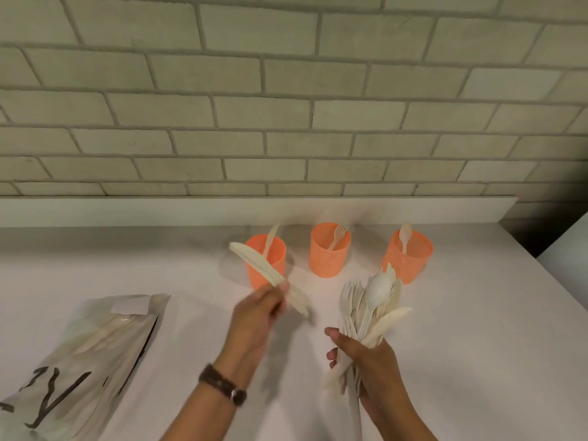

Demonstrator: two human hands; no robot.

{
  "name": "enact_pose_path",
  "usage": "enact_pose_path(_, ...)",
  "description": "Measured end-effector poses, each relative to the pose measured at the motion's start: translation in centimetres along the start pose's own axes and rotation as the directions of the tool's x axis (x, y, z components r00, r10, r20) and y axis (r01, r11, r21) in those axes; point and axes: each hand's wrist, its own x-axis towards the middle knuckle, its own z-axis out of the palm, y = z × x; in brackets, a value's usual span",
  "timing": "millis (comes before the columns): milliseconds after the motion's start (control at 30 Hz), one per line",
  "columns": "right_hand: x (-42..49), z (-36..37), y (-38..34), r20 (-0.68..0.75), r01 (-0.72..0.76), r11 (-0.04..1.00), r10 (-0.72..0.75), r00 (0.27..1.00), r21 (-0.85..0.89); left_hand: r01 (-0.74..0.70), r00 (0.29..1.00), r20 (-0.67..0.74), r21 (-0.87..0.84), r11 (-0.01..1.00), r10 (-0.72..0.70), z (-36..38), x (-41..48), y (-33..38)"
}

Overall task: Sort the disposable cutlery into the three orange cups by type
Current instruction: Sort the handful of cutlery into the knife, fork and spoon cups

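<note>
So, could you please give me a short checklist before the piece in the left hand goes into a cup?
1. Left hand grips the held knife: ok.
2. Only one piece gripped: cannot tell, blurred.
3. Left cup upright, already holding a knife: ok.
4. Middle cup holds a fork, right cup a spoon: ok.
5. Right hand grips the mixed bundle: ok.

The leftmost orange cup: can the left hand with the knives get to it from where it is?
Probably yes. The left hand holds its knives right in front of the leftmost orange cup; its top is open and nothing lies between.
</note>
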Motion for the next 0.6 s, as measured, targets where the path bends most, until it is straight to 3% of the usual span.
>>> enact_pose_path(100,0.4,-0.6,-0.6,0.019,0.006,0.998,-0.004,1.0,-0.056,-0.228,0.965,-0.109,0.109,0.968,0.24,-0.8,4.3,3.8)
enact_pose_path(167,0.6,-1.0,-0.8,0.054,-0.001,0.997,0.005,0.999,-0.071,-0.305,0.928,-0.139,0.249,0.919,0.346,-1.1,6.9,5.6)
enact_pose_path(300,0.7,-1.0,-0.8,0.12,-0.012,0.998,0.019,0.993,-0.055,-0.298,0.903,-0.151,0.452,0.841,0.402,-0.8,10.8,5.3)
enact_pose_path(467,0.9,-0.8,-1.1,0.144,0.011,0.998,-0.002,0.99,-0.058,-0.168,0.898,-0.178,0.706,0.687,0.403,-1.5,13.0,2.8)
enact_pose_path(600,1.0,-0.5,-1.7,0.171,0.042,0.998,-0.032,0.985,-0.056,-0.119,0.91,-0.193,0.726,0.677,0.368,-2.5,12.8,1.9)
